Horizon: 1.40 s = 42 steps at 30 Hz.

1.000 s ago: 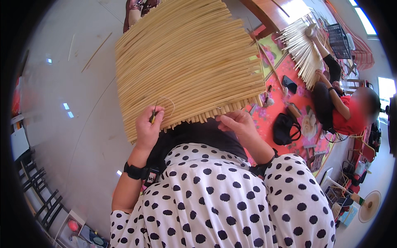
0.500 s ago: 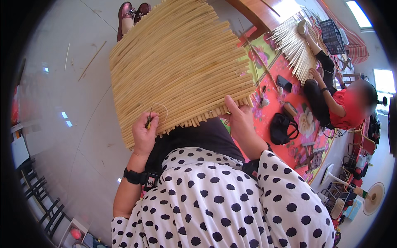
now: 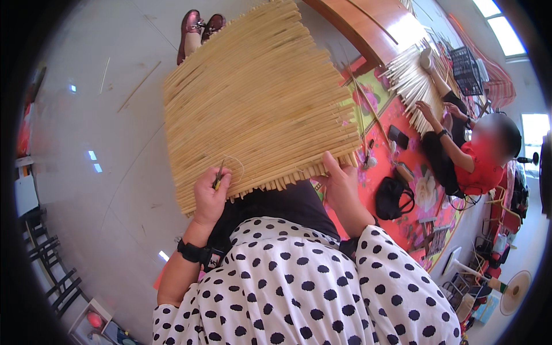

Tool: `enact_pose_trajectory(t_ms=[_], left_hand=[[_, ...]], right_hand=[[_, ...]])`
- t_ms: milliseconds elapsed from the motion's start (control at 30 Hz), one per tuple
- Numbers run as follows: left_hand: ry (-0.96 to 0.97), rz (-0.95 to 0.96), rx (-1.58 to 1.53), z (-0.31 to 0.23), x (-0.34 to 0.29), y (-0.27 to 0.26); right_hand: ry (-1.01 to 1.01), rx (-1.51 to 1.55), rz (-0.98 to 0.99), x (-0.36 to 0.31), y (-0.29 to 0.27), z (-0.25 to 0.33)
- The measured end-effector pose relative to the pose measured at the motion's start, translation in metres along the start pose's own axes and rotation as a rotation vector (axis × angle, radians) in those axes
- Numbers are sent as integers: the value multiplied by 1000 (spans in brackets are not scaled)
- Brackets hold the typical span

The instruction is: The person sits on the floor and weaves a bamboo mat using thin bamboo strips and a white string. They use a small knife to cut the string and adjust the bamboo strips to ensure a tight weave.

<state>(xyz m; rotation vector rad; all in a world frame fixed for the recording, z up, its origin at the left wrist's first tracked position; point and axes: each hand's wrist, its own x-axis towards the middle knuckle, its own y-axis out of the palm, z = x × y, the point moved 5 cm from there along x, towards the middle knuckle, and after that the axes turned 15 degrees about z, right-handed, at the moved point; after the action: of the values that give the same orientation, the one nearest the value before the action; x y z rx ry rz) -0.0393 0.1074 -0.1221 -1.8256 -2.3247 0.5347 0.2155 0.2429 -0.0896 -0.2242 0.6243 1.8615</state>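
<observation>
The woven reed mat lies across the person's lap, its far end reaching out over the pale floor toward a pair of dark red shoes. At its near edge the left hand pinches a thin needle-like tool, its grip narrow and closed on it, a loop of thread curling just beside. The right hand clamps the mat's near right corner, fingers curled over the reed ends. A black wristband sits on the left wrist. Off to the right, another person in red works a bundle of pale reeds on a colourful floor mat, a black bag near them.
</observation>
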Motion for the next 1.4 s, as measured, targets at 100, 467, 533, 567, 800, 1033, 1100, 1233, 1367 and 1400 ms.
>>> enact_pose_trajectory(t_ms=[100,467,533,567,800,1033,1100,1233,1367,1400], left_hand=[[8,-9,1,3,0,0],[13,-24,-92,1,1,1],[44,-44,-73,2,-2,0],[60,-49,-59,1,-1,1],[97,-3,-10,-5,0,-3],[201,91,2,-31,-5,-12],[224,135,-28,-44,-5,-13],[338,228,-180,-62,-2,-4],[374,344,-279,-83,-3,7],[360,381,-271,-86,-3,11]], right_hand=[[-66,19,-13,0,-8,7],[-109,52,-69,3,-15,11],[-113,57,-81,4,-19,7],[-113,58,-85,5,-23,5],[-71,276,67,3,-25,-9],[256,97,687,-15,-49,-33],[295,-128,909,-31,-20,-17],[174,-261,864,-45,30,9],[-105,-435,722,-36,62,23],[-189,-522,750,-33,67,25]])
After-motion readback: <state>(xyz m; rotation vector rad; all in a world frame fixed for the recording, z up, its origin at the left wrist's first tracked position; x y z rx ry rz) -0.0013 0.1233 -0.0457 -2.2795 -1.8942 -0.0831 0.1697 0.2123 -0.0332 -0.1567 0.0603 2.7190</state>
